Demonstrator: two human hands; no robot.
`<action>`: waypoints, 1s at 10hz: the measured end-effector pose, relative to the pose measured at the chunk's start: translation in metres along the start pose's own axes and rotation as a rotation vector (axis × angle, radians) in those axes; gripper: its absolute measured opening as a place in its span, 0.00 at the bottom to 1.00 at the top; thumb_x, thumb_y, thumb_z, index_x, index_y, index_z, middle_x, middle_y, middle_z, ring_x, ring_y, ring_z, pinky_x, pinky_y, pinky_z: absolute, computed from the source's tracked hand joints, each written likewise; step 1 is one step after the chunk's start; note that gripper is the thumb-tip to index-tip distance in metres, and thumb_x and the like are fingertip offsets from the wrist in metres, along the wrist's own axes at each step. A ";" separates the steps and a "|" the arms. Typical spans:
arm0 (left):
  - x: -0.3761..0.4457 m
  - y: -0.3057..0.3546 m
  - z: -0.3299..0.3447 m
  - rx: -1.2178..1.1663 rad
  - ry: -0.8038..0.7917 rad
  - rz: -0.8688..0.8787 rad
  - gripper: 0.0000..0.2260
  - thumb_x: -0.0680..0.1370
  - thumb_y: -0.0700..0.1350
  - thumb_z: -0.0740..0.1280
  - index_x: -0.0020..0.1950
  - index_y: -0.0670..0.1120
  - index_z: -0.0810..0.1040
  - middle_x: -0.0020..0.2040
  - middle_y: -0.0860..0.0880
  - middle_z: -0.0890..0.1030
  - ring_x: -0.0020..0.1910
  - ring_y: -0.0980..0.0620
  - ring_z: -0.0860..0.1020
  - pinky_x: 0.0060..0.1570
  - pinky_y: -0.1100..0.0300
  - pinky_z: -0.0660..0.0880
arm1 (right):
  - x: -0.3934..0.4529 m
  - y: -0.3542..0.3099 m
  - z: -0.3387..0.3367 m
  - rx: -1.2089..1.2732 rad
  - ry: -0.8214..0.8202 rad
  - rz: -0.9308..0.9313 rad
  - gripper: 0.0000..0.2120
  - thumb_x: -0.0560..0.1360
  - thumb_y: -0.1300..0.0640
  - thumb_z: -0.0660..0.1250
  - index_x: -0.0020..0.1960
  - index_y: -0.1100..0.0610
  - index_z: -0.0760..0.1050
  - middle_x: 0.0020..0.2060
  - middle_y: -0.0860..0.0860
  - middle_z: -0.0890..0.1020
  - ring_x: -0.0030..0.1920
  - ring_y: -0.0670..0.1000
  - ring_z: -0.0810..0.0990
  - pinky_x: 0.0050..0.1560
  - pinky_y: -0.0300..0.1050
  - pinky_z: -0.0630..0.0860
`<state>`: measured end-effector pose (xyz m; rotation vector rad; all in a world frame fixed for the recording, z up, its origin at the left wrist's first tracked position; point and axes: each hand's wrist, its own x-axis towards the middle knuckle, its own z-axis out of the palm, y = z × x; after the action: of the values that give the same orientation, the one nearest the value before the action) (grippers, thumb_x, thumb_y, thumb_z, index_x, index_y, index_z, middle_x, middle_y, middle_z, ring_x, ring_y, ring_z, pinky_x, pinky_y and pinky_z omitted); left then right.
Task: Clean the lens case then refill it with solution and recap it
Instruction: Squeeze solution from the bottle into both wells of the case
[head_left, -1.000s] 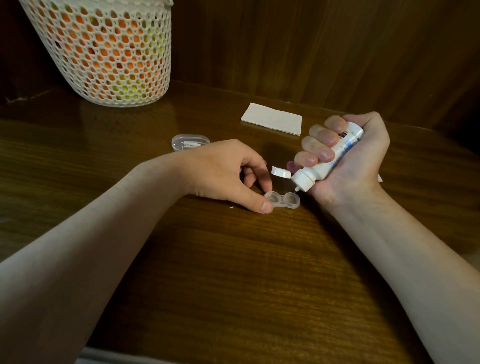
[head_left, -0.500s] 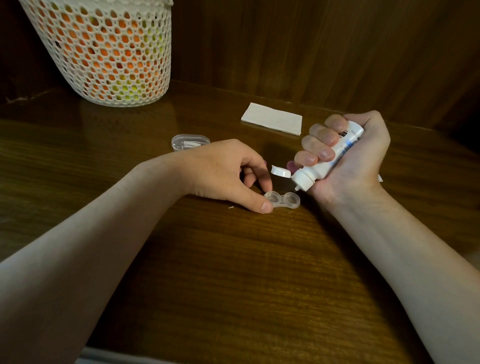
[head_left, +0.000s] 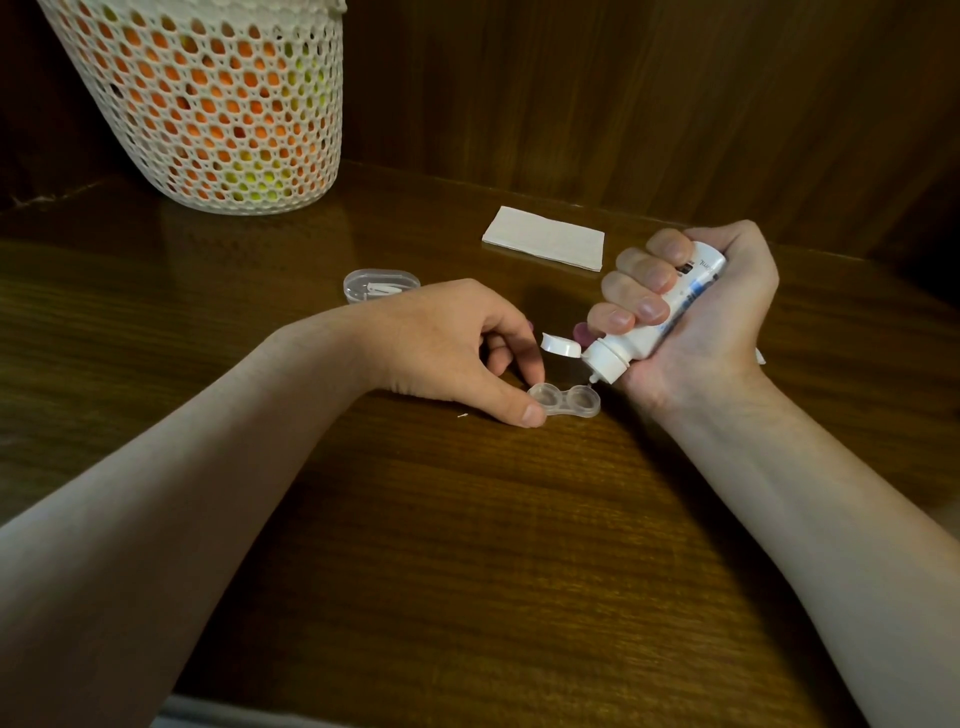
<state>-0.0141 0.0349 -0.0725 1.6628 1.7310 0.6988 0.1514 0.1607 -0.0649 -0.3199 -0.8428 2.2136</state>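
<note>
Fingers (head_left: 636, 278) of right hand (head_left: 696, 322) grip one bottle (head_left: 657, 319); left hand (head_left: 452, 348) pinches one two-well lens case (head_left: 563, 401).

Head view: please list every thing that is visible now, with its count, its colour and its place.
lens case: 1, clear, both wells uncapped, on the table under the bottle's tip
bottle: 1, white with blue print, tilted tip-down, flip cap open
purple cap: 1, on the table behind the bottle's flip cap
clear box: 1, with white pieces inside, behind the left wrist
tissue: 1, white, folded, near the back wall
basket: 1, white mesh, orange and yellow contents, back left
table: 1, dark brown wood
left hand: 1, pinches the lens case's left end
right hand: 1, grips the bottle
</note>
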 end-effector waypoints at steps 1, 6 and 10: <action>0.000 0.000 0.000 0.003 0.002 0.000 0.10 0.73 0.53 0.81 0.52 0.55 0.85 0.42 0.52 0.79 0.32 0.65 0.75 0.31 0.73 0.70 | 0.000 0.000 0.001 -0.002 0.001 0.002 0.20 0.78 0.52 0.58 0.29 0.54 0.72 0.24 0.47 0.70 0.23 0.46 0.67 0.27 0.38 0.68; 0.000 0.001 0.000 0.001 0.007 0.001 0.10 0.73 0.54 0.81 0.51 0.56 0.85 0.42 0.53 0.79 0.32 0.65 0.75 0.31 0.72 0.70 | -0.001 -0.001 0.002 -0.008 0.012 0.002 0.19 0.78 0.52 0.58 0.29 0.54 0.71 0.24 0.47 0.69 0.22 0.46 0.66 0.26 0.39 0.67; 0.000 0.001 0.000 -0.001 0.006 -0.007 0.10 0.73 0.53 0.81 0.52 0.55 0.86 0.42 0.53 0.79 0.32 0.65 0.75 0.31 0.72 0.70 | 0.000 -0.001 0.001 -0.006 0.013 0.006 0.18 0.77 0.52 0.58 0.29 0.54 0.71 0.24 0.47 0.69 0.22 0.46 0.65 0.26 0.39 0.67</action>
<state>-0.0132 0.0351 -0.0719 1.6548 1.7396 0.7013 0.1510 0.1607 -0.0631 -0.3401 -0.8430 2.2124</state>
